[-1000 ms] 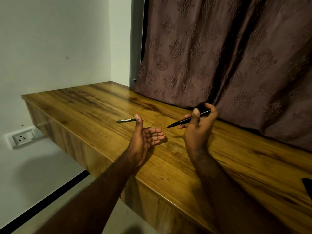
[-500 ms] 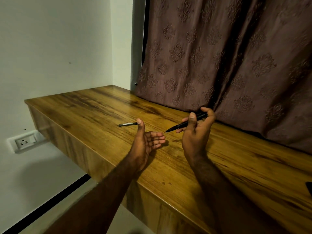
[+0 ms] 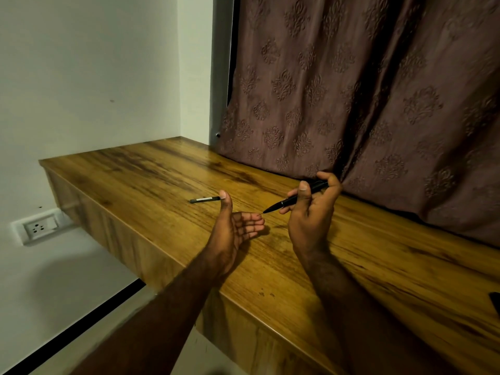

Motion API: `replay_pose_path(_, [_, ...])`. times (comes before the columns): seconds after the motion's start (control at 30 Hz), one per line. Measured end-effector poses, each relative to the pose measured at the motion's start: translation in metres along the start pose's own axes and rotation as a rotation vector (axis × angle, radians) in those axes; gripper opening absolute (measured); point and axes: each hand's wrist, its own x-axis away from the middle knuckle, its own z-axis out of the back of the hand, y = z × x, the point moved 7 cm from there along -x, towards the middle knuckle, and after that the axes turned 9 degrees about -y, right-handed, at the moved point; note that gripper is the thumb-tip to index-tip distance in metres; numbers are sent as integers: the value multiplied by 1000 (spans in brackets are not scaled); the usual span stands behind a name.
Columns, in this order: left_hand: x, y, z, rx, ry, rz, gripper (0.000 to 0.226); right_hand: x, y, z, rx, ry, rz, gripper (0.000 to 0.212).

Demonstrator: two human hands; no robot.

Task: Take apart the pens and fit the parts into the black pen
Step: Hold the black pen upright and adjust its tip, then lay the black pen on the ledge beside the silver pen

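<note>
Your left hand (image 3: 232,228): palm turned to the right, fingers straight and relaxed, thumb up, holding nothing, above the table (image 3: 392,266).
Your right hand (image 3: 311,215): at 3 o'clock of the left, thumb and fingers curled round the black pen (image 3: 295,198).
Black pen: off the table, tip aimed at 8 o'clock, just beside your left fingertips.
Second pen (image 3: 204,199): flat on the table at 11 o'clock of your left hand, one end behind your thumb.
Curtain (image 3: 351,90): hangs at 12 o'clock, behind the table.
</note>
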Motion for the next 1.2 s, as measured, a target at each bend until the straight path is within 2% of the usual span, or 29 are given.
replay_pose_path(0.5, [-1,-2,1,-2,-6,13,98,3,-2,-5,57,-37,30,30])
replay_pose_path(0.8, [1,-2,-2,-8,-34,20,99,6,2,-10,112,-78,73,25])
replay_pose_path(1.07, [0,-5,-2,-4,-44,62,103,11,7,-13,181,-106,100,34])
replay_pose_path(1.13, [0,-5,0,-1,-30,77,99,11,9,-12,179,-91,87,35])
replay_pose_path(1.2, [2,-3,0,-14,8,59,84,10,11,-10,151,-59,54,35])
